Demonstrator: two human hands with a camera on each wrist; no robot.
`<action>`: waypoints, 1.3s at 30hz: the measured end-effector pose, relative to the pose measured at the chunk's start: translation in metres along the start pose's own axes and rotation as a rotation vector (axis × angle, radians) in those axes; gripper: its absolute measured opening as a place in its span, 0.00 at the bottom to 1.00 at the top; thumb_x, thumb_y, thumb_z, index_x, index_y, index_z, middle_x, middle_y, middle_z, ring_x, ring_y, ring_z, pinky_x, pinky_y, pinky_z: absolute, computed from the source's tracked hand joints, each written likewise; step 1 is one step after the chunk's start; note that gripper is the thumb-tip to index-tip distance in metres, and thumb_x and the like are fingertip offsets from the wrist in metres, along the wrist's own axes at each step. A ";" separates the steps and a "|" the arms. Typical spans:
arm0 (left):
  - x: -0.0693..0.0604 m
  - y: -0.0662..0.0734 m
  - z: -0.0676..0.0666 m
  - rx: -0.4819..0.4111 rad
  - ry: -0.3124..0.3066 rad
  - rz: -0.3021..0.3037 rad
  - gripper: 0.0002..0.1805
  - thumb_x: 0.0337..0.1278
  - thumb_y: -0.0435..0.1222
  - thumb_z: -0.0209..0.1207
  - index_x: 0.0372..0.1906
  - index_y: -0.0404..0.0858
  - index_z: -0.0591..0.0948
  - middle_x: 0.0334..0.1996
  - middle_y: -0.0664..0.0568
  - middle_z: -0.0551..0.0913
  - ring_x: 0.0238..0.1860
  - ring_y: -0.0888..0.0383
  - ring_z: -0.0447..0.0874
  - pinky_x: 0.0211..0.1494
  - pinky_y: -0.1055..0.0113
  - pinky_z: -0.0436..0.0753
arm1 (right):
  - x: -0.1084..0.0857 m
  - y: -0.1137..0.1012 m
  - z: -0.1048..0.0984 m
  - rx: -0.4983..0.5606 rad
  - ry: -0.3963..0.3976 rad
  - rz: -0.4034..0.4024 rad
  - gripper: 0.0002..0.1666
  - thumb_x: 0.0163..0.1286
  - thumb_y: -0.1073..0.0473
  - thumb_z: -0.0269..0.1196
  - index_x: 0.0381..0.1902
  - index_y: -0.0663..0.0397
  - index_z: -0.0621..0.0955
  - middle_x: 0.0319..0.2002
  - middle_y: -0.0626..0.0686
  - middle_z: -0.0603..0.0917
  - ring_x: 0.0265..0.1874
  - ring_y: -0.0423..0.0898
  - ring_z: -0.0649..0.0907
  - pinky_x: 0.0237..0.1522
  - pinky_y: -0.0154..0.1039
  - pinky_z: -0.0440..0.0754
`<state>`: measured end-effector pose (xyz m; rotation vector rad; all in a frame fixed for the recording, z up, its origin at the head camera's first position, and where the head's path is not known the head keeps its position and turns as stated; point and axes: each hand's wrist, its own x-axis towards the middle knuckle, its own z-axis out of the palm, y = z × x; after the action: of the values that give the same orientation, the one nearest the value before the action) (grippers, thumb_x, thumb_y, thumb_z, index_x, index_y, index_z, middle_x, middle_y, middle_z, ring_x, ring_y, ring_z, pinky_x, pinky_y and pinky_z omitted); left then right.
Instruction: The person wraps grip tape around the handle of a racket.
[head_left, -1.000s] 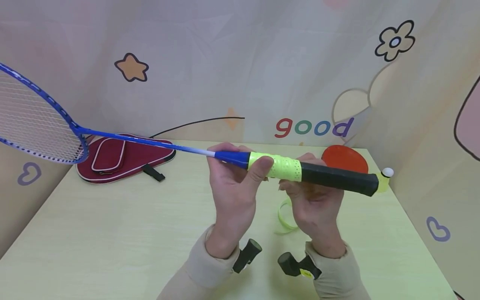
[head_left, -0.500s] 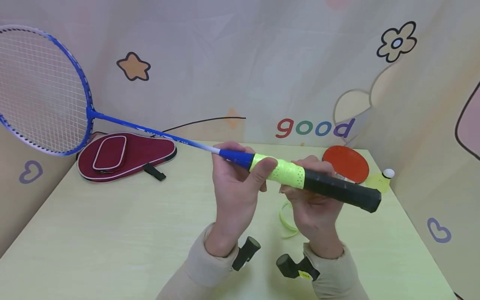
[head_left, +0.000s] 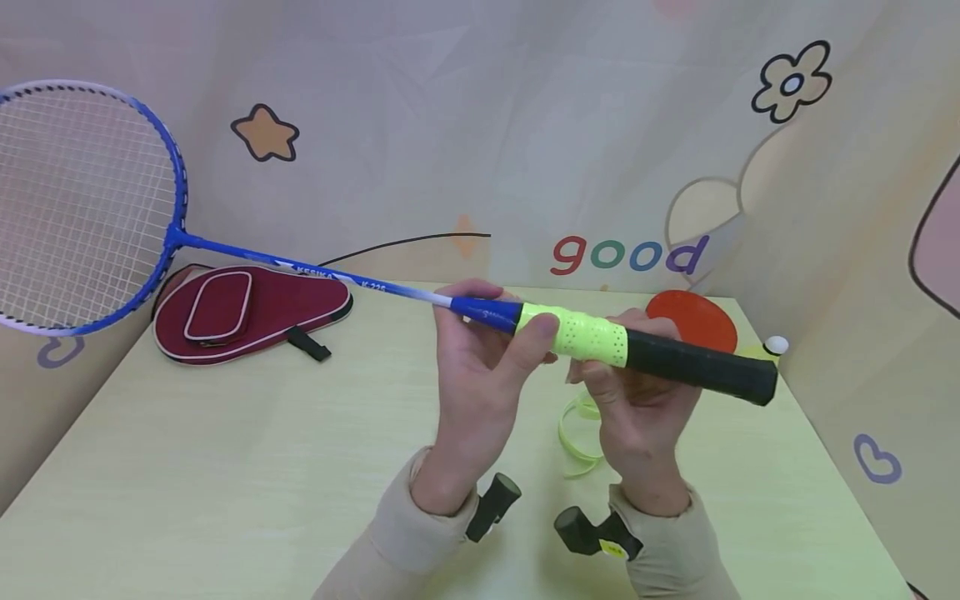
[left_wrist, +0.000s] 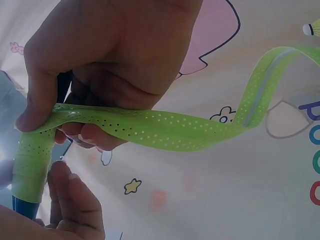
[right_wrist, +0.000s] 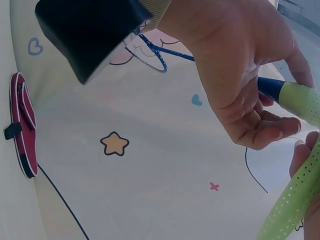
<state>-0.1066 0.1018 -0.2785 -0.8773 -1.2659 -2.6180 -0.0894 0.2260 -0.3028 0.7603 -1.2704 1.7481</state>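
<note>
A blue badminton racket (head_left: 422,294) is held up across the head view, its strung head at the left edge. Bright yellow-green perforated grip tape (head_left: 588,337) is wrapped round the upper handle, below the blue cone. The lower handle (head_left: 697,365) is black. My left hand (head_left: 480,392) grips the racket around the cone and upper wrap, thumb on the tape. My right hand (head_left: 645,425) holds the handle from beneath, where wrap meets black. In the left wrist view its thumb pinches the loose tape (left_wrist: 180,135), which trails away, twisted; the right fingertips are partly hidden.
A maroon racket case (head_left: 285,308) with a black strap lies at the table's back left. At the back right lie a red paddle (head_left: 693,321), partly behind my right hand, and a yellow shuttlecock (head_left: 776,344). Printed cloth walls stand close behind the table (head_left: 225,467).
The racket has turned about its shaft and shifted right, showing more of its strung face. Its butt end dipped, then rose a little. Both hands moved slightly right with it, still holding.
</note>
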 end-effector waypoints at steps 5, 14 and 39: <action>0.001 0.000 0.001 -0.095 -0.080 0.056 0.30 0.61 0.38 0.65 0.55 0.43 0.55 0.52 0.45 0.80 0.54 0.46 0.78 0.58 0.61 0.78 | 0.000 0.000 0.002 0.002 0.002 0.008 0.22 0.62 0.66 0.69 0.44 0.73 0.68 0.31 0.58 0.79 0.25 0.48 0.81 0.31 0.35 0.84; 0.002 -0.001 0.002 -0.182 -0.159 0.138 0.29 0.63 0.31 0.60 0.58 0.43 0.54 0.50 0.48 0.83 0.52 0.46 0.83 0.55 0.59 0.82 | 0.003 -0.002 -0.001 -0.015 -0.027 0.066 0.23 0.62 0.64 0.69 0.44 0.73 0.70 0.32 0.58 0.80 0.25 0.49 0.80 0.30 0.36 0.84; 0.000 0.001 0.004 -0.087 -0.049 0.175 0.26 0.60 0.36 0.63 0.53 0.43 0.58 0.45 0.49 0.84 0.45 0.49 0.86 0.50 0.55 0.84 | 0.005 -0.003 -0.006 -0.176 -0.071 0.043 0.22 0.63 0.66 0.68 0.45 0.78 0.70 0.35 0.57 0.81 0.29 0.47 0.82 0.35 0.36 0.85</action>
<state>-0.1043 0.1037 -0.2757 -1.0227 -1.0400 -2.5440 -0.0889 0.2335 -0.2992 0.7031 -1.4772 1.6291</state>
